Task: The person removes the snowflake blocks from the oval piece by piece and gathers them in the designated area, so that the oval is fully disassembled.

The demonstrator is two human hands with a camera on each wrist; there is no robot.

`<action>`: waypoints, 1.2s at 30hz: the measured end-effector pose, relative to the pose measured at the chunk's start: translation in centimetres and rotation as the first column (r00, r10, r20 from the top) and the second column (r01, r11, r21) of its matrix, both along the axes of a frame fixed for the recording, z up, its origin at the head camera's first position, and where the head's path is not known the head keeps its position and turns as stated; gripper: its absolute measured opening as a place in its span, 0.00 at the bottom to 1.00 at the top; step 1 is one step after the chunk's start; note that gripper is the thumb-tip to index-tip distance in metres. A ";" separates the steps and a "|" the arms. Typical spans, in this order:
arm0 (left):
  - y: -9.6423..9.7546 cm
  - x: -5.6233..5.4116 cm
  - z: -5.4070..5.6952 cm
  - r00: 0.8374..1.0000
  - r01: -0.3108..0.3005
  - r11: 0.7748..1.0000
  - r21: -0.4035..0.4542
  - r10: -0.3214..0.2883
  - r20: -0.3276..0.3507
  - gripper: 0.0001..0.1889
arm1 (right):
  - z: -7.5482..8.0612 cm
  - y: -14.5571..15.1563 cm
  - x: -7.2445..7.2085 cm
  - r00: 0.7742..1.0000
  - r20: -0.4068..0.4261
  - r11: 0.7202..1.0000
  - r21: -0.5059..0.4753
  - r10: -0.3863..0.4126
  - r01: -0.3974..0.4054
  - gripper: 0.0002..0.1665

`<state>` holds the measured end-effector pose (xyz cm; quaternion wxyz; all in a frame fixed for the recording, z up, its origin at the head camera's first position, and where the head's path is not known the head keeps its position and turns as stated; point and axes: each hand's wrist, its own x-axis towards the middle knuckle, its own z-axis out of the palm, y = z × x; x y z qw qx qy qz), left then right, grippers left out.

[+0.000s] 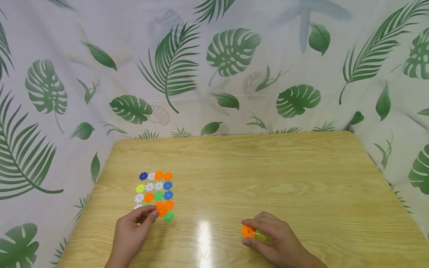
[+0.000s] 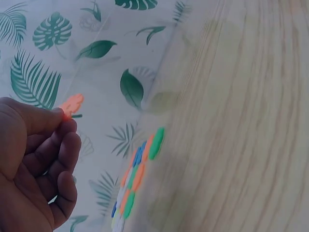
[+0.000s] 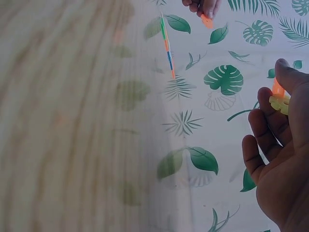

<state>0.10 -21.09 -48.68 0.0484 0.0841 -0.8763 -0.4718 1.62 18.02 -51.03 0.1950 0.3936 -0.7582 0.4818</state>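
My left hand (image 1: 131, 231) pinches an orange flower-shaped plastic disc (image 1: 162, 211) between thumb and fingertips. It hovers over the near end of a grid of similar discs, hiding some of them. In the left wrist view this orange disc (image 2: 73, 104) is seen nearly edge-on, away from the tabletop. Over the table's near right part, my right hand (image 1: 279, 238) holds an orange disc (image 1: 248, 231) together with a yellow disc (image 1: 260, 236). The two look slotted into each other. In the right wrist view the yellow disc (image 3: 279, 104) shows below the orange one (image 3: 278, 88).
On the left of the wooden table (image 1: 268, 167) lie rows of flat discs, among them a navy disc (image 1: 143, 176), a yellow-green disc (image 1: 140, 188), a blue disc (image 1: 168, 195) and a green disc (image 1: 168, 216). A leaf-patterned cloth (image 1: 187, 123) hangs behind and beside the table.
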 end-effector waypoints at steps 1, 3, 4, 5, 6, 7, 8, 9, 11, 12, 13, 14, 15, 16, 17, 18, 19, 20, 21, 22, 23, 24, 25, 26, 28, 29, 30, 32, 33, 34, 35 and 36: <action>-0.2 0.0 0.0 1.000 -0.019 1.000 -0.013 0.019 0.020 0.05 | 0.0 0.0 0.0 1.000 -0.001 1.000 0.000 0.000 0.000 0.25; -0.7 -0.1 0.1 0.997 -0.047 0.999 -0.017 0.048 0.064 0.06 | 0.0 0.0 0.0 1.000 -0.001 1.000 0.001 -0.003 0.003 0.25; -0.8 -0.1 0.0 0.995 -0.059 0.998 -0.016 0.060 0.085 0.07 | 0.0 0.0 0.0 1.000 -0.002 1.000 0.003 -0.004 0.004 0.25; -1.0 -0.2 0.0 0.993 -0.065 0.998 -0.011 0.066 0.101 0.08 | 0.0 0.0 0.0 1.000 -0.005 1.000 0.001 -0.003 0.003 0.24; -1.1 -0.2 -0.1 0.991 -0.072 0.997 -0.006 0.072 0.116 0.08 | 0.1 0.0 0.0 1.000 -0.006 1.000 0.000 -0.003 0.003 0.24; -1.2 -0.3 -0.2 0.988 -0.076 0.997 -0.006 0.077 0.132 0.09 | 0.1 0.0 0.0 1.000 -0.009 1.000 -0.002 -0.004 0.004 0.24; -1.3 -0.3 -0.3 0.987 -0.078 0.997 -0.005 0.078 0.140 0.09 | 0.1 0.0 0.0 1.000 -0.013 1.000 -0.003 -0.004 0.004 0.24; -1.5 -0.3 -0.5 0.987 -0.077 0.997 -0.004 0.077 0.143 0.09 | 0.1 0.0 -0.1 1.000 -0.015 1.000 -0.004 -0.004 0.004 0.24; -1.7 -0.4 -0.9 0.986 -0.077 0.997 -0.008 0.077 0.150 0.10 | 0.1 -0.1 -0.1 1.000 -0.019 1.000 -0.006 -0.003 0.003 0.24; -1.8 -0.4 -1.1 0.984 -0.078 0.997 -0.013 0.079 0.160 0.10 | 0.1 -0.1 0.0 1.000 -0.020 1.000 -0.006 -0.004 0.004 0.23; -1.8 -0.5 -1.2 0.983 -0.079 0.997 -0.020 0.081 0.166 0.10 | 0.1 -0.1 0.0 1.000 -0.023 1.000 -0.006 -0.003 0.003 0.23; -1.9 -0.6 -1.4 0.981 -0.081 0.996 -0.025 0.084 0.172 0.10 | 0.1 -0.1 0.0 1.000 -0.025 1.000 -0.008 -0.001 0.000 0.23; -2.0 -0.6 -1.5 0.979 -0.084 0.996 -0.032 0.088 0.183 0.10 | 0.1 -0.1 0.0 1.000 -0.024 1.000 -0.008 0.000 0.000 0.23; -2.0 -0.7 -1.6 0.976 -0.088 0.995 -0.042 0.094 0.195 0.10 | 0.0 -0.1 0.0 1.000 -0.025 1.000 -0.009 0.002 -0.002 0.23; -2.1 -0.8 -1.7 0.973 -0.092 0.995 -0.049 0.100 0.207 0.10 | 0.0 -0.1 0.0 1.000 -0.026 1.000 -0.011 0.004 -0.004 0.23; -2.1 -0.8 -1.8 0.972 -0.091 0.994 -0.055 0.101 0.213 0.10 | 0.0 -0.1 0.0 1.000 -0.028 1.000 -0.012 0.005 -0.006 0.23; -2.2 -0.8 -1.9 0.970 -0.093 0.994 -0.063 0.105 0.220 0.10 | 0.0 -0.1 0.0 1.000 -0.029 1.000 -0.012 0.005 -0.006 0.23; -2.2 -0.9 -2.0 0.968 -0.094 0.993 -0.068 0.107 0.228 0.10 | 0.0 -0.1 0.0 1.000 -0.029 1.000 -0.012 0.005 -0.006 0.23; -2.3 -0.9 -2.1 0.966 -0.092 0.993 -0.075 0.107 0.235 0.10 | 0.0 -0.1 0.1 1.000 -0.030 1.000 -0.013 0.004 -0.005 0.22; -2.3 -1.0 -2.2 0.965 -0.090 0.993 -0.082 0.107 0.241 0.10 | 0.0 -0.1 0.0 1.000 -0.031 1.000 -0.013 0.006 -0.007 0.22; -2.4 -1.1 -2.3 0.963 -0.087 0.992 -0.088 0.106 0.249 0.10 | 0.0 -0.1 0.0 0.999 -0.032 1.000 -0.011 0.007 -0.007 0.22; -2.4 -1.2 -2.4 0.960 -0.083 0.992 -0.094 0.105 0.259 0.10 | 0.1 -0.1 0.0 0.999 -0.033 1.000 -0.011 0.006 -0.006 0.23; -2.5 -1.2 -2.5 0.958 -0.079 0.992 -0.101 0.104 0.269 0.10 | 0.1 -0.1 0.1 0.999 -0.032 1.000 -0.009 0.005 -0.006 0.23; -2.5 -1.3 -2.6 0.956 -0.072 0.992 -0.107 0.100 0.276 0.11 | 0.1 -0.1 0.1 0.999 -0.031 1.000 -0.007 0.005 -0.005 0.23; -2.6 -1.5 -2.8 0.955 -0.053 0.990 -0.129 0.088 0.282 0.11 | 0.2 -0.1 0.1 1.000 -0.027 1.000 -0.001 0.004 -0.004 0.23; -2.7 -1.5 -2.9 0.956 -0.043 0.990 -0.136 0.080 0.283 0.11 | 0.2 -0.1 0.1 1.000 -0.025 1.000 0.001 0.001 -0.001 0.23; -2.7 -1.6 -3.0 0.957 -0.032 0.989 -0.146 0.072 0.280 0.12 | 0.2 -0.1 0.1 1.000 -0.023 1.000 0.001 0.001 -0.001 0.24; -2.7 -1.7 -3.1 0.960 -0.010 0.986 -0.168 0.057 0.273 0.12 | 0.2 -0.1 0.2 1.000 -0.020 1.000 0.002 0.000 0.000 0.24; -2.7 -1.8 -3.2 0.962 -0.001 0.984 -0.178 0.050 0.269 0.12 | 0.2 -0.1 0.2 1.000 -0.019 1.000 0.002 0.002 -0.002 0.24; -2.7 -1.8 -3.3 0.963 0.007 0.983 -0.184 0.043 0.266 0.11 | 0.2 -0.1 0.2 1.000 -0.019 1.000 0.001 0.003 -0.003 0.24; -2.8 -1.8 -3.3 0.964 0.013 0.981 -0.191 0.038 0.262 0.11 | 0.2 -0.1 0.2 1.000 -0.019 1.000 0.001 0.004 -0.004 0.24; -2.8 -1.8 -3.4 0.966 0.019 0.980 -0.199 0.034 0.256 0.11 | 0.2 -0.1 0.2 1.000 -0.019 1.000 0.001 0.006 -0.005 0.23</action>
